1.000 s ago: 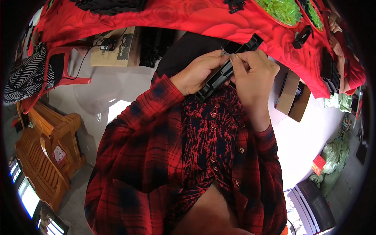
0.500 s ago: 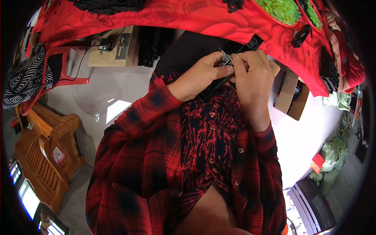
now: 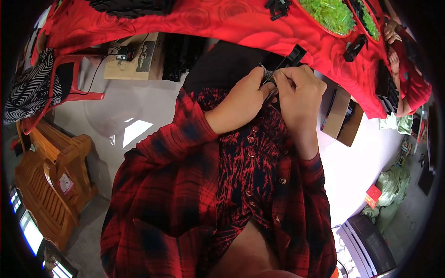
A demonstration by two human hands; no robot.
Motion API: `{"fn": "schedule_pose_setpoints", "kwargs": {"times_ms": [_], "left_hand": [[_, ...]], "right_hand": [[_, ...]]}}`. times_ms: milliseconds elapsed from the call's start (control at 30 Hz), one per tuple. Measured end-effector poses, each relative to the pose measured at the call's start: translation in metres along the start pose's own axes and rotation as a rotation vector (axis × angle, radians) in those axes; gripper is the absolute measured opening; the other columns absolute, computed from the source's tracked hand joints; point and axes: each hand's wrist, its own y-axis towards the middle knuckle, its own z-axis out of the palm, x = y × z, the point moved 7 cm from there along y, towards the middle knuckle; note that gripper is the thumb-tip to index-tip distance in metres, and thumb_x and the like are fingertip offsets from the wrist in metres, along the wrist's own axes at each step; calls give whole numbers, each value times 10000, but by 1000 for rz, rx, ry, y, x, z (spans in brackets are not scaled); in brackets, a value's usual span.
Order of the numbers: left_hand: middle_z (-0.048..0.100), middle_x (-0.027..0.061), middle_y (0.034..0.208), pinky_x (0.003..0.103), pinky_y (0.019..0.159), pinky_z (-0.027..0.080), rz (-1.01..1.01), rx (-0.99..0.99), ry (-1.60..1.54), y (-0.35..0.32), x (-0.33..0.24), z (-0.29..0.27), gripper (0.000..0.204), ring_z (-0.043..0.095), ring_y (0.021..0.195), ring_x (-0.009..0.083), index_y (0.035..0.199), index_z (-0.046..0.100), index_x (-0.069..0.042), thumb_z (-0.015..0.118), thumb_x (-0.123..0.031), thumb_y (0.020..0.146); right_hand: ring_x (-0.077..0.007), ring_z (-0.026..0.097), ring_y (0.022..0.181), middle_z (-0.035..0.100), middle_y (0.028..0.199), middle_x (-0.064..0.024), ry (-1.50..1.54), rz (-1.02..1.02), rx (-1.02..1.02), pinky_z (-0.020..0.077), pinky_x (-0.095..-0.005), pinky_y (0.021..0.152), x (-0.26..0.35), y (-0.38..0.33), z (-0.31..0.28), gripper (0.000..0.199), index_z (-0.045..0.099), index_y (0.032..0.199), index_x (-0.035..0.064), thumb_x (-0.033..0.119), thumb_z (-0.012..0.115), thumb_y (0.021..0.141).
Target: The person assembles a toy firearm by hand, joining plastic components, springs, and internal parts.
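Observation:
Just off the near edge of the red-covered table, my left hand [image 3: 242, 101] is closed around a long black plastic strip [image 3: 295, 55], whose wider far end sticks out beyond my fingers. A small greyish bunch [image 3: 268, 73] shows at my left fingertips; what it is made of is too small to tell. Beside it, my right hand [image 3: 301, 90] is closed in a pinch against the strip, next to the left thumb. Whatever sits between the right fingertips is hidden. The strip's near end lies mostly behind my left hand.
On the red tablecloth [image 3: 218, 23] are a tray of bright green pieces [image 3: 328, 16], loose black parts [image 3: 278, 8] and a black stack [image 3: 132, 7]. Another person's hands [image 3: 393, 58] are at the far right. Below stand an open cardboard box [image 3: 337, 116] and a red chair [image 3: 88, 97].
The black strip has turned, and its near end, seen below my left hand before, is now mostly hidden. Both hands have shifted slightly, still close together.

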Motion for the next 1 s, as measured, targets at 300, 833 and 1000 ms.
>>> {"fn": "schedule_pose_setpoints", "kwargs": {"times_ms": [300,833,1000], "left_hand": [[611,196,931,364,789,466,111,-68,-1,-3,2,2,175,589,840,272,1094,492,27,542,-94,979],[610,120,807,332,640,487,113,-103,-118,-6,-4,0,89,650,723,182,1012,502,11,518,-75,994],[619,211,738,409,593,491,212,-147,-39,-7,-10,-3,109,669,702,342,955,457,17,520,-68,979]], "right_hand": [[-250,538,701,604,786,-58,27,-85,36,313,-373,785,7,-5,-10,62,694,854,82,79,647,814],[-126,539,796,592,933,-67,398,199,-166,423,-261,734,-31,-6,-18,280,621,1202,1,78,605,933],[-155,586,901,606,1066,-147,445,75,-135,466,-289,803,-19,-5,-3,496,456,1366,-41,160,633,949]]}}
